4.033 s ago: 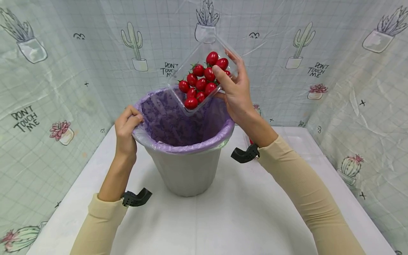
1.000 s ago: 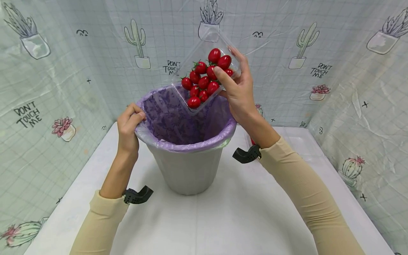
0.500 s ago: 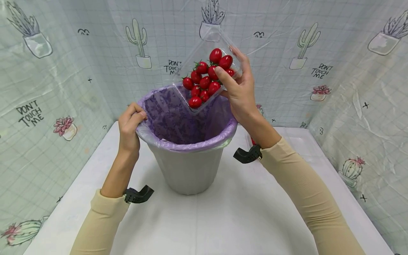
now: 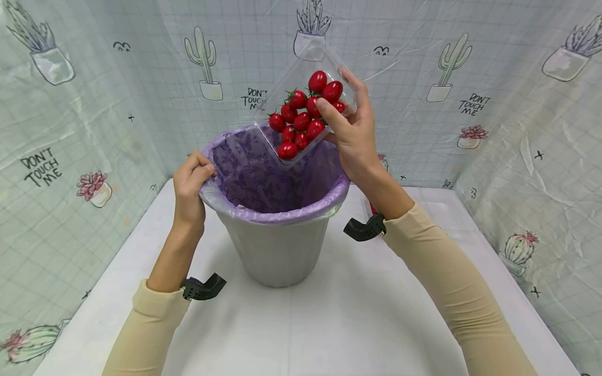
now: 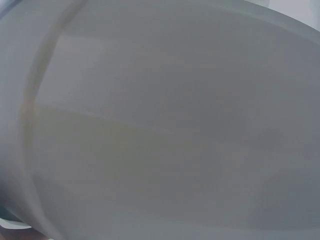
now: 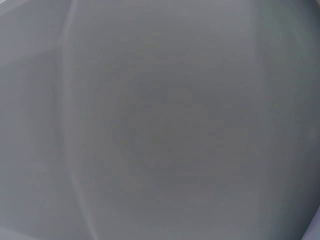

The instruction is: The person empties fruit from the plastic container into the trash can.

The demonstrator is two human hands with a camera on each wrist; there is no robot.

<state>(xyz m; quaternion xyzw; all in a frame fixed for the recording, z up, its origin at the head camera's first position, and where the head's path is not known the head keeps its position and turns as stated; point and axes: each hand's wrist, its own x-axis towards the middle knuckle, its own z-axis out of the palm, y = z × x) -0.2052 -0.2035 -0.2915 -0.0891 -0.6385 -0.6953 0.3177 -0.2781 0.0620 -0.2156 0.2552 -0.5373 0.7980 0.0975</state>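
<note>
A grey trash bin [image 4: 279,256] stands upright on the white table, lined with a purple patterned bag [image 4: 273,216] folded over its rim. My left hand [image 4: 188,180] grips the lined rim at the left, thumb on top. Above the bin's mouth, my right hand [image 4: 355,130] holds a clear plastic tray [image 4: 298,75] by its right side. The tray is tilted with one corner low, and several red cherry tomatoes [image 4: 302,121], some with green stems, lie in it. Both wrist views are filled by the bin's grey wall [image 5: 175,125], with neither hand's grip visible there.
Behind my right wrist, a clear container with something red [image 4: 373,209] is partly hidden. A flat clear plastic piece [image 4: 447,214] lies at the table's back right. Fabric walls [image 4: 155,104] printed with cacti enclose the table [image 4: 301,334] on the left, back and right.
The head view has shifted slightly since the oldest frame. Hands, tray, tomatoes and bin keep the same places relative to each other.
</note>
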